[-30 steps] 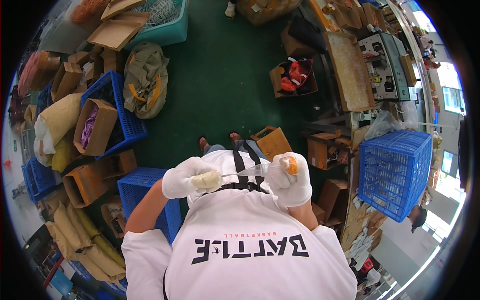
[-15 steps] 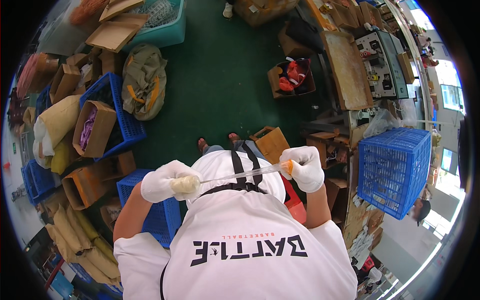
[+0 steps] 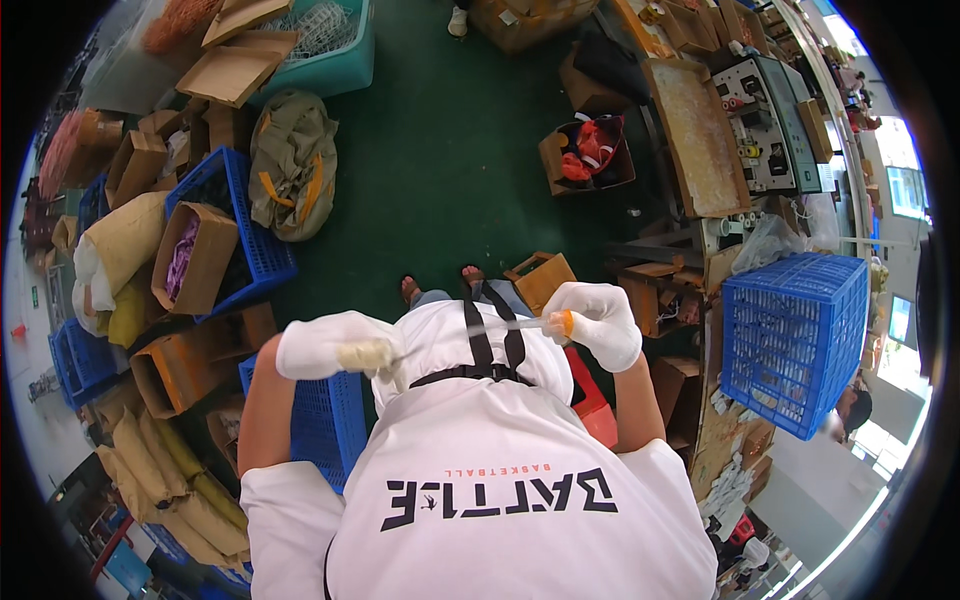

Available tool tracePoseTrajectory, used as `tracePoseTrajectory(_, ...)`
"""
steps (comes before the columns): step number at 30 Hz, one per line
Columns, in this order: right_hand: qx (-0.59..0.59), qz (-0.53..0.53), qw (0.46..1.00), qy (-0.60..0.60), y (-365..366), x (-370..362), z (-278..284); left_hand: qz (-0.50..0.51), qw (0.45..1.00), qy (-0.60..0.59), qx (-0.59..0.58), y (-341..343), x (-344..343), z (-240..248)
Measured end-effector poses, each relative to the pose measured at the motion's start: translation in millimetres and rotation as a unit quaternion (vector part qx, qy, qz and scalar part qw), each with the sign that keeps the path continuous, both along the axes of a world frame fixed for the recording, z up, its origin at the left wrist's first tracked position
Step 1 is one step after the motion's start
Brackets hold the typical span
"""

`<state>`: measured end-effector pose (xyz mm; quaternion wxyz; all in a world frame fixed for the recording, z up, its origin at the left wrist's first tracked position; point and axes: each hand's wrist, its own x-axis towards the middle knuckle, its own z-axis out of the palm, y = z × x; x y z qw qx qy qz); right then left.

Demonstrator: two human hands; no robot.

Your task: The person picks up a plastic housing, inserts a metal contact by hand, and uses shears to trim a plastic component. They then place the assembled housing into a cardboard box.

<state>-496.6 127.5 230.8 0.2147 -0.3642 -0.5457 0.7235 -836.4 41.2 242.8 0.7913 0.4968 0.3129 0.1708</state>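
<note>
My left hand (image 3: 335,345), in a white glove, is closed around a cream-coloured bundle (image 3: 365,355) whose exact kind I cannot make out. My right hand (image 3: 600,325), gloved too, has its fingers pinched together at the other side of my body, with a small orange piece (image 3: 566,323) at them. A thin, clear strand (image 3: 500,326) runs between the two hands, across the front of my white shirt. The middle of the strand and the left fingers are smeared by motion.
Blue crates (image 3: 795,340) stand to the right, with more at left. Cardboard boxes (image 3: 195,260) and a grey-green bag (image 3: 293,165) line the left side. An open carton (image 3: 587,155) with red things sits ahead on the green floor. A red stool (image 3: 592,405) shows beside me.
My left hand has moved slightly left and up and turned flatter. The right hand has shifted up and a little left, its wrist tilting. The strand looks thinner and blurred.
</note>
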Motion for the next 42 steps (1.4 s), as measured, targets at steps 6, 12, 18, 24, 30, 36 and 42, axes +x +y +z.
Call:
tracePoseTrajectory(6,0.011,-0.002,0.997,0.081,-3,4,2,0.234,0.938,0.210,-0.144,9,-23,-76)
tracePoseTrajectory(12,0.082,0.038,0.996,-0.021,-2,8,7,0.338,0.906,0.198,0.162,20,70,-18)
tracePoseTrajectory(18,0.188,0.060,0.975,-0.100,-1,12,11,0.190,0.879,0.268,0.345,27,138,1)
tracePoseTrajectory(24,0.199,0.073,0.973,-0.096,0,19,6,0.158,0.923,0.230,0.264,37,132,-5)
tracePoseTrajectory(30,0.138,0.093,0.986,0.007,-2,21,-10,0.131,0.969,0.175,0.114,38,129,-10)
tracePoseTrajectory(36,0.096,0.118,0.988,-0.004,-7,15,-13,0.112,0.958,0.220,0.144,39,128,-12)
tracePoseTrajectory(42,0.089,0.112,0.990,-0.008,-12,9,-6,0.113,0.948,0.253,0.154,38,124,-6)
